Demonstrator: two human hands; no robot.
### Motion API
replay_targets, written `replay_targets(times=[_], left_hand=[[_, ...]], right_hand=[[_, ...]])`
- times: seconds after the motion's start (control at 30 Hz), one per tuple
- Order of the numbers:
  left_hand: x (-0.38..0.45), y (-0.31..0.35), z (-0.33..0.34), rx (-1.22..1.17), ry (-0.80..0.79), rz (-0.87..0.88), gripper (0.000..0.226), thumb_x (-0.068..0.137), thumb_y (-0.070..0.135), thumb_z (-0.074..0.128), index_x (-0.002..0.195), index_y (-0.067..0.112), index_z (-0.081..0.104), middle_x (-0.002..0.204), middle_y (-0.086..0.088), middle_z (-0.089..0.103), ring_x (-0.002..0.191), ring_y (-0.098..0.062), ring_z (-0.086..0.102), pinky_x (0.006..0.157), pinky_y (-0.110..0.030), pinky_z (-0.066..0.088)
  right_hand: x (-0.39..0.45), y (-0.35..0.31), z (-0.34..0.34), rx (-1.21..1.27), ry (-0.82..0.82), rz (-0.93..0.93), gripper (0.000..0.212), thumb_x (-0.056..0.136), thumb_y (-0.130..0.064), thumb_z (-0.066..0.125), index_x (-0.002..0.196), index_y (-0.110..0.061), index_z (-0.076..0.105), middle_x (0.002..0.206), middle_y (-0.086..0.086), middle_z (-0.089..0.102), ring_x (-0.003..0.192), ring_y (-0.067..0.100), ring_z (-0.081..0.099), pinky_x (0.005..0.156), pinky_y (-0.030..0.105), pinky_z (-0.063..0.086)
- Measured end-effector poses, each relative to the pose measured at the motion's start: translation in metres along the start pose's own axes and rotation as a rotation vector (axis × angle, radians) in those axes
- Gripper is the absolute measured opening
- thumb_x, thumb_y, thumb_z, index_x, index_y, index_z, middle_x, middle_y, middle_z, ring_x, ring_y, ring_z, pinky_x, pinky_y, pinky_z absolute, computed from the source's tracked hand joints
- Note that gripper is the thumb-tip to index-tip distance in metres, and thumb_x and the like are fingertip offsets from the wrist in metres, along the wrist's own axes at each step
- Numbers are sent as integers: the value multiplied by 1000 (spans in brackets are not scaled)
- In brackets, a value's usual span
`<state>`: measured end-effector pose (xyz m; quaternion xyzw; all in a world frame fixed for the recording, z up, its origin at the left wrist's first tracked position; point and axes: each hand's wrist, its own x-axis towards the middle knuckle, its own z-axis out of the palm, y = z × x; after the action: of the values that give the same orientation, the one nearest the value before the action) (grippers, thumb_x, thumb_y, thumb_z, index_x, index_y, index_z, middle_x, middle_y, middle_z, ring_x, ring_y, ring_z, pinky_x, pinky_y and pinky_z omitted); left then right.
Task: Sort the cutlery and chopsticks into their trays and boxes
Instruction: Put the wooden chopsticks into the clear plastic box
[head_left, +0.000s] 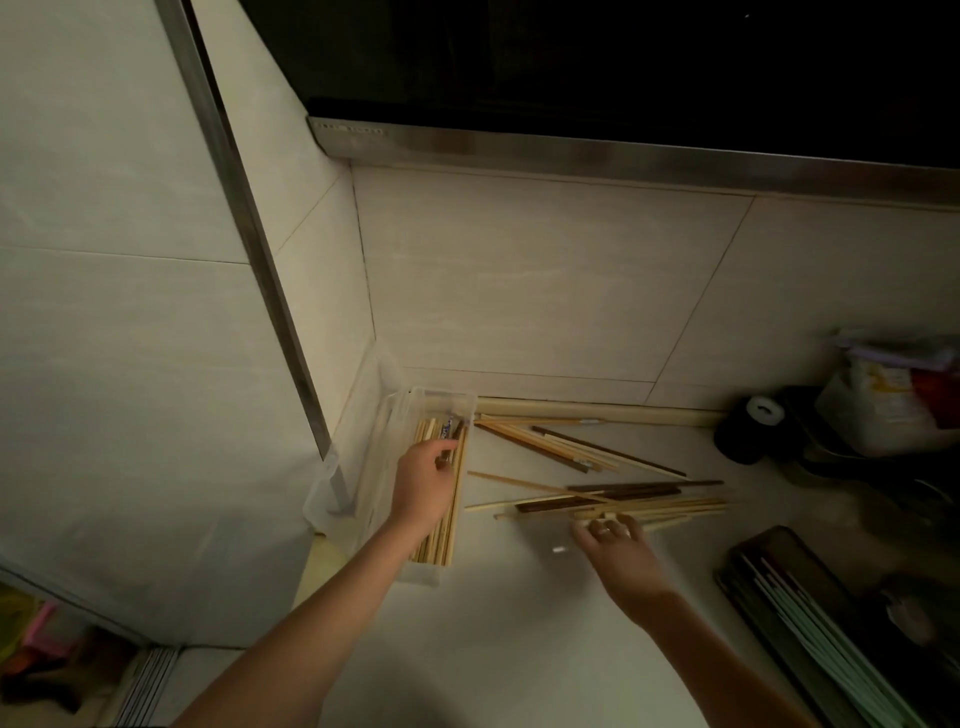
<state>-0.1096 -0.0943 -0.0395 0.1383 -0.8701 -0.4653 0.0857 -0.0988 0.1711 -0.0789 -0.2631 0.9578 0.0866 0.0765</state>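
Head view shows my left hand (423, 480) pinching chopsticks inside the half-filled clear box (395, 415), while right of it my right hand (618, 545) – fingers spread, holding nothing – reaches the loose chopsticks (623, 499) left unsorted on the surface (519, 623).

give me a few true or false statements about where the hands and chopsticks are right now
1. The left hand is over the clear plastic box of light wooden chopsticks. True.
2. The right hand is lifting a spoon. False: its fingers reach the near edge of the loose chopstick pile on the counter; no spoon shows.
3. All loose chopsticks are light wood. False: several dark brown ones lie among them.
4. A dark tray of pale green chopsticks sits at lower right. True.
5. The clear box stands in the wall corner. True.
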Motion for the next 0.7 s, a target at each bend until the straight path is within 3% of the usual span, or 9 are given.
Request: replay_targets(times=[0.07, 0.13, 0.2, 0.27, 0.37, 0.57, 0.7], left_hand=[[1, 6, 1, -36, -21, 46, 35, 89, -2, 50, 117, 13, 64, 116, -3, 65, 102, -9, 59, 86, -15, 42], [1, 13, 3, -124, -107, 59, 25, 91, 3, 53, 109, 14, 67, 107, -2, 68, 91, -8, 63, 83, -19, 50], [-2, 21, 6, -226, -254, 33, 20, 93, 4, 52, 98, 16, 67, 101, -6, 69, 79, -12, 68, 75, -26, 57], [-6, 28, 8, -299, -380, -34, 24, 95, 5, 49, 92, 19, 67, 96, -5, 70, 71, -10, 69, 63, -24, 57], [-9, 35, 5, -468, -498, -220, 27, 96, 11, 47, 92, 23, 70, 92, 1, 71, 78, -9, 68, 56, -20, 52], [-2, 27, -8, -706, -599, -424, 19, 93, 14, 56, 104, 15, 72, 103, -8, 71, 96, -19, 64, 74, -29, 47], [1, 20, -12, -825, -608, -537, 24, 93, 9, 54, 112, 8, 67, 102, -8, 70, 93, -17, 65, 74, -26, 50]], right_hand=[[5, -9, -19, 46, 144, -67, 55, 86, -1, 49, 137, -19, 38, 138, 9, 47, 129, 27, 41, 114, 41, 19], [10, -20, -38, 23, 343, -178, 52, 67, -5, 77, 114, -20, 61, 109, 5, 64, 105, 25, 61, 101, 41, 43], [15, -32, -53, 22, 500, -276, 54, 56, -7, 85, 102, -20, 60, 91, 1, 66, 89, 22, 66, 91, 45, 52], [19, -45, -66, 27, 581, -351, 55, 61, -6, 80, 106, -18, 49, 92, 3, 65, 91, 23, 66, 93, 50, 50], [26, -61, -76, 43, 636, -463, 54, 67, -5, 75, 111, -17, 46, 102, 6, 66, 102, 25, 64, 98, 49, 47], [29, -81, -81, 94, 640, -529, 51, 64, -8, 81, 110, -14, 58, 110, 7, 66, 111, 26, 60, 104, 35, 37], [35, -87, -83, 187, 568, -540, 44, 71, -6, 75, 112, -14, 60, 118, 7, 63, 114, 25, 58, 101, 38, 47]])
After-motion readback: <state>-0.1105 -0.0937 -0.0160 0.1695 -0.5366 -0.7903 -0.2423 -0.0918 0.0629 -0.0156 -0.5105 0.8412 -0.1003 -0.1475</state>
